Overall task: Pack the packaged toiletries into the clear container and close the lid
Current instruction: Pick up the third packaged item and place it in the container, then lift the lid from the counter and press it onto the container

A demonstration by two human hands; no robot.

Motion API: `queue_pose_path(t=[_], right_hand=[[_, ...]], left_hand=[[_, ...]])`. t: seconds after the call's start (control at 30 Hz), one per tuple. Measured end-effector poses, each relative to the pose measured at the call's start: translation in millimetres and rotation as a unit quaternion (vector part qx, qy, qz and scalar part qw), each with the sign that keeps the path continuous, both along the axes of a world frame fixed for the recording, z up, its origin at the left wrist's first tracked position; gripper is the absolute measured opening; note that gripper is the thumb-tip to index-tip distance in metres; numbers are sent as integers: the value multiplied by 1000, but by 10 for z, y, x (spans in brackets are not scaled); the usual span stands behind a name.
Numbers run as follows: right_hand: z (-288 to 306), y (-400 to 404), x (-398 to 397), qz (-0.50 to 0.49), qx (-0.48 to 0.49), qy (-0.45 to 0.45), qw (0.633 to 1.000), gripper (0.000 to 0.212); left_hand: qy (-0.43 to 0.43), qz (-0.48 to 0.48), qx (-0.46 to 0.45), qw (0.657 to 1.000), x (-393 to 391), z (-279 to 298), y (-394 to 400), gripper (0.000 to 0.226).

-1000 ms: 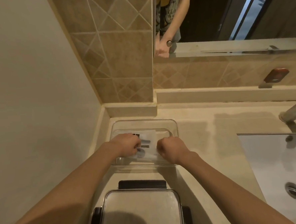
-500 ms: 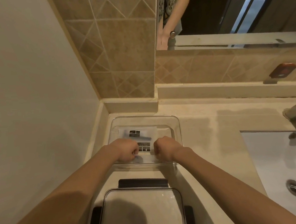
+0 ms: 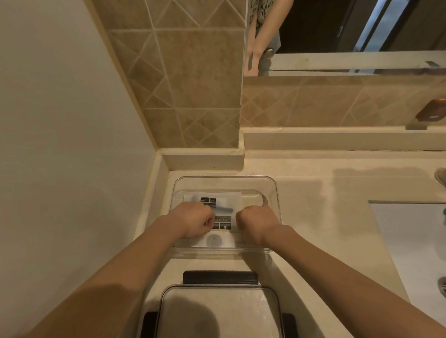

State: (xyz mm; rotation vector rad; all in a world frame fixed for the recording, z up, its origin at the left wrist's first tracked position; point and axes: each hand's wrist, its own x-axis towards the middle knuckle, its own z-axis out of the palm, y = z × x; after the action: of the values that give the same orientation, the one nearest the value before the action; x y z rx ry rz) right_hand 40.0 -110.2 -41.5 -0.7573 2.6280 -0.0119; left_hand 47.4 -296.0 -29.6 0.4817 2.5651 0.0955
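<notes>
A flat white printed packet [image 3: 221, 221] is lying inside the clear, round-cornered plastic container [image 3: 270, 189] in the beige counter [image 3: 324, 215] corner — the left hand [image 3: 195, 220] and right hand [image 3: 256, 223] are curling, knuckles up, gripping its edges.

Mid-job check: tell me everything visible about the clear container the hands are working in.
The clear container is a shallow, transparent, plastic-looking rectangular tray with rounded corners and low walls. It sits flat and open on the beige counter, tucked into the back left corner by the wall. Inside lies a flat white package with dark printed panels. The left hand and right hand, both curled, are inside it, on the package. What looks like its lid, with dark latches, lies separately on the counter nearer the camera.
</notes>
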Motion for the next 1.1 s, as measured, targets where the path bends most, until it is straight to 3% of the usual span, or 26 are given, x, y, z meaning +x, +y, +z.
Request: queue_pose_path(t=[0.23, 0.5, 0.7, 0.9, 1.1], right_hand=[[103, 41, 45, -15, -65, -15, 998, 18], [163, 147, 223, -103, -248, -22, 963, 11], [317, 274, 446, -154, -365, 3, 918, 4], [486, 511, 923, -192, -455, -3, 870, 13], [300, 714, 1250, -206, -406, -29, 890, 12]], left_hand=[[13, 29, 22, 999, 30, 84, -24, 21], [82, 143, 109, 980, 285, 207, -79, 15], [146, 259, 197, 934, 798, 389, -125, 8], [198, 389, 237, 868, 1630, 373, -67, 8], [169, 517, 199, 815, 2519, 41, 1, 17]])
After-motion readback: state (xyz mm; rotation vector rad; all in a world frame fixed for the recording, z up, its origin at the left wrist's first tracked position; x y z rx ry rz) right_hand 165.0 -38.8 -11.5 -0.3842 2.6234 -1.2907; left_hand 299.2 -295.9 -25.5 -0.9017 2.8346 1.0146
